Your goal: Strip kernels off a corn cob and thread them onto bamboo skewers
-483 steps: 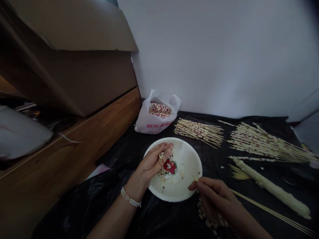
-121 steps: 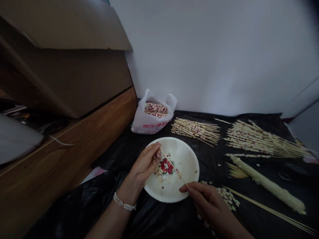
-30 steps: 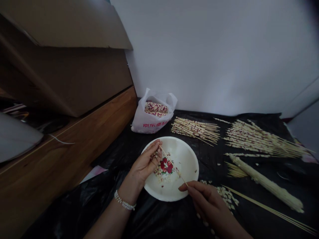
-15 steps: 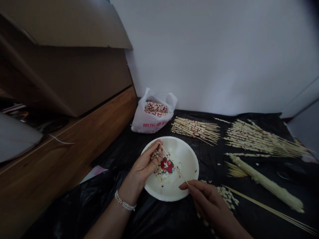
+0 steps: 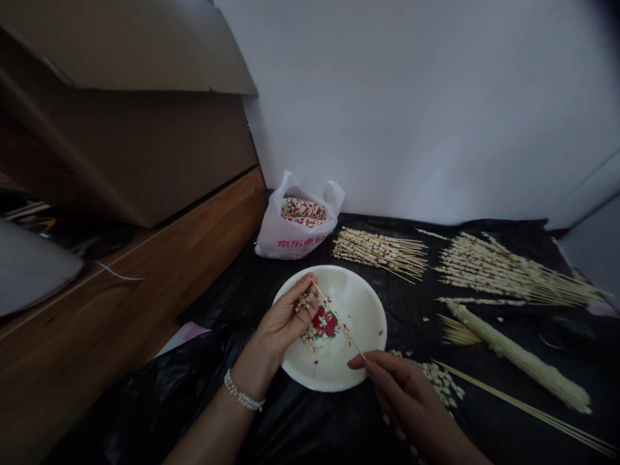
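A thin bamboo skewer [image 5: 359, 349] slants over the white bowl [image 5: 372, 316], with pale and dark red corn kernels [image 5: 347, 332] threaded partway along it. My right hand [image 5: 411, 391] pinches its lower end beside the bowl's near right rim. The upper end meets the fingertips of my left hand [image 5: 285, 316], above the bowl's left side. Loose kernels [image 5: 303, 301] lie cupped in the left palm under curled fingers. More kernels [image 5: 317, 349] are scattered on the bowl's bottom, around a printed red flower pattern.
Behind the bowl stands a white plastic bag [image 5: 300, 236] with speckled corn cobs. Rightward lie two piles of kernel-covered skewers [image 5: 380, 252], [image 5: 504, 271], a bare cob [image 5: 523, 361], bare skewers [image 5: 523, 410] and loose pale kernels [image 5: 443, 384]. A cardboard box [image 5: 145, 142] stands left.
My left hand has shifted very slightly right, its fingertips still at the skewer's upper end. The right hand stays in nearly the same place.
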Motion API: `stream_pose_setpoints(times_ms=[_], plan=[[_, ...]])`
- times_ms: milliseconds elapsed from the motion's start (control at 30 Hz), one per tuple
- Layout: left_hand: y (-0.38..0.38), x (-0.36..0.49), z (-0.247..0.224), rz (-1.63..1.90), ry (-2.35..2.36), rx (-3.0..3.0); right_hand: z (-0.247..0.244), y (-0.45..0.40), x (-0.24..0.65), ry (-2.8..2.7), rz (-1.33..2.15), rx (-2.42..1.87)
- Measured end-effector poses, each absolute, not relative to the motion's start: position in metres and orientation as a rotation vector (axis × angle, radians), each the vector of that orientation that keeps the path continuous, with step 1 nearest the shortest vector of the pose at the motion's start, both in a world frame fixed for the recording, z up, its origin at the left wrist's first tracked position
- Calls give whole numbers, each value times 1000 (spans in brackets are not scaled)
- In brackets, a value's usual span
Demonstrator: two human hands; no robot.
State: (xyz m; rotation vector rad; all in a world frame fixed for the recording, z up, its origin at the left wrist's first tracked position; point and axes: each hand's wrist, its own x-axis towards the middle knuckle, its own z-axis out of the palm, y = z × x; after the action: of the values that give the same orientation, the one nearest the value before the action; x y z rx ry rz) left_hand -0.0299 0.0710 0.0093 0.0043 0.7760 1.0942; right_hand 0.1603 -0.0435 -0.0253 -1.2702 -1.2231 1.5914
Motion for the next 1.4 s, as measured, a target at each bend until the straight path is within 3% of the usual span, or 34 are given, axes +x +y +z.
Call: stream_pose_setpoints(times_ms=[733,1133,1400], plan=[[67,-30,16,1052,819,107,-32,-45,160,-1314,1450,-1326],[46,-17,4,769,778,558,-31,-45,163,-1211,1491,-1267],[58,-19,12,883,787,187,-27,-43,161,-1157,1509,-1242]])
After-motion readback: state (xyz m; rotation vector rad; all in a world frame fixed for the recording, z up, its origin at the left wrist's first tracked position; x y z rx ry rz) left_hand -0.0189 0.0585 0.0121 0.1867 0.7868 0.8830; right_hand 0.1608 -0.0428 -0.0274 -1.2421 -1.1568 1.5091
